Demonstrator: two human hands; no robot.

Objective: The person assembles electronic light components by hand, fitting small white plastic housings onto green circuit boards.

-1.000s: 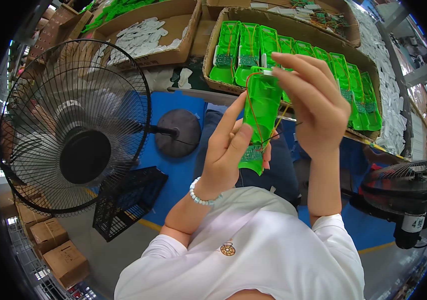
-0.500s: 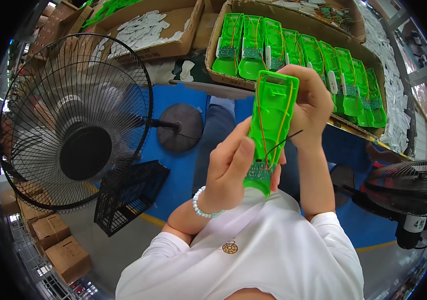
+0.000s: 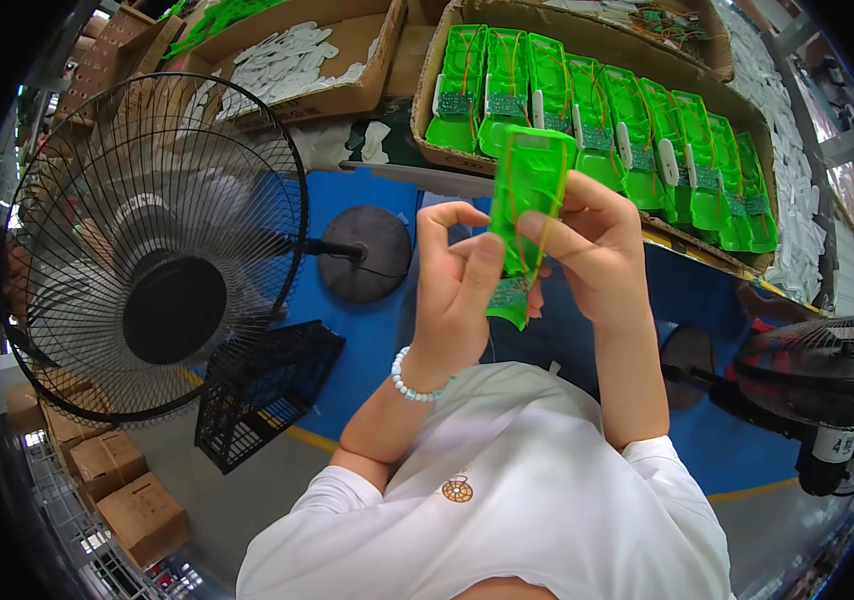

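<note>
Between my two hands, in front of my chest, a green plastic casing half (image 3: 515, 165) is held up lengthwise. Orange and yellow wires run along its hollow inside, and a small green circuit board (image 3: 510, 293) sits at its lower end. My left hand (image 3: 459, 275) grips the casing's left side low down, thumb on the near face. On the right edge, my right hand (image 3: 595, 240) is closed around the casing, its thumb pressed over the inside near the wires. Some fingers of both hands are hidden behind the casing.
Ahead stands a cardboard box (image 3: 607, 232) with a row of similar wired green casings (image 3: 642, 150). Another box (image 3: 372, 85) holds flat white pieces (image 3: 282, 55). A large black fan (image 3: 162, 250) stands left, a black crate (image 3: 267, 395) below it, and another fan (image 3: 817, 385) right.
The casing has moved up and slightly left, away from my chest. My right hand has come down from the casing's top end, its thumb now over the inside.
</note>
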